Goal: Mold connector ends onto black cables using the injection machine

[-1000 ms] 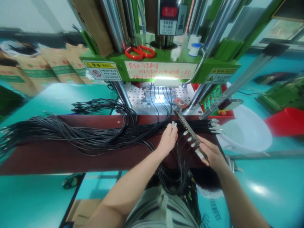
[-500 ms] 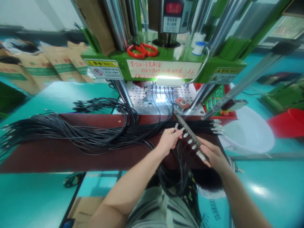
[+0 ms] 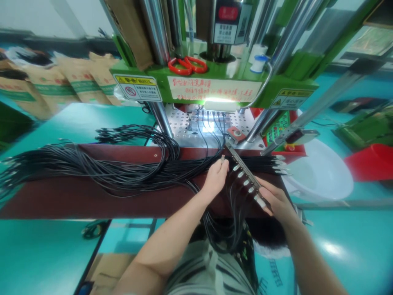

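Evidently, directions are being read from the centre of the head view. Paper sacks [image 3: 72, 80]: standing at ten o'clock. Long cable bundle [image 3: 101, 168]: black, lying along a brown board [image 3: 92, 205] and spreading toward nine o'clock. Smaller cable bundle [image 3: 129, 132]: looping onto the longer one, also at nine. Scissors [image 3: 181, 66]: red-handled, resting at twelve on the green frame [image 3: 166, 88]. Left hand [image 3: 215, 178]: hovering above the board between four and five, its thumb and fingers closing in a pinch on a small connector [image 3: 222, 158], whose tip is poking out, apart from the strip. Perforated plate [image 3: 178, 133]: lying under a bright lamp [image 3: 221, 106], just off centre toward twelve and one. Metal strip [image 3: 245, 169]: slanting between three and four, carrying a row of pale connectors [image 3: 246, 182] with black cables hanging below. Spool [image 3: 258, 64]: blue and white, standing between one and two. Right hand [image 3: 273, 200]: gripping the strip's lower end at four, its fingers closing around that end. White basin [image 3: 321, 174]: sitting at three. Red bucket [image 3: 373, 162]: sitting farther out, also at three.
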Demonstrator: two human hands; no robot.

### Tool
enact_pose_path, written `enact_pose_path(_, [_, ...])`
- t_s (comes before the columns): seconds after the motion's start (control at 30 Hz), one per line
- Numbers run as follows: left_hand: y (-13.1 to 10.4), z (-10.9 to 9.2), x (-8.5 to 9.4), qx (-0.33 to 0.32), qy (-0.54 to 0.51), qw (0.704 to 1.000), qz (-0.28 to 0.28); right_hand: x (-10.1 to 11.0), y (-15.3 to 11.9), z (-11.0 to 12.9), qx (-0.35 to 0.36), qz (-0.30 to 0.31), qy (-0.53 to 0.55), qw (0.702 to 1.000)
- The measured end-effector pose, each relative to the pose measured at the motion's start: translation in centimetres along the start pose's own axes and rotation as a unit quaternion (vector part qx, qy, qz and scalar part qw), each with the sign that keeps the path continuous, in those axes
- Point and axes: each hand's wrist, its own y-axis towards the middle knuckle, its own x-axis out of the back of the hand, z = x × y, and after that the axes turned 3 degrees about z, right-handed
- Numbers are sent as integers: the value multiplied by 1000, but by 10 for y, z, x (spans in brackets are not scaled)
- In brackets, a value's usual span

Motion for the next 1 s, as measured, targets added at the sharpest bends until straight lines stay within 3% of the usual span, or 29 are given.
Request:
enact_pose_path(0.3, [-3,-8,1,45,-48,996,62,-1,-2,4,7,-2,-25,1000])
enact_pose_path(0.8, [-1,-7,3,93,-95,990,38,-10,-8,12,-36,11,-77,996])
enact_pose_path(1.0, [2,0,-1,27,6,1000,9,-7,-1,12,-39,-43,-75,995])
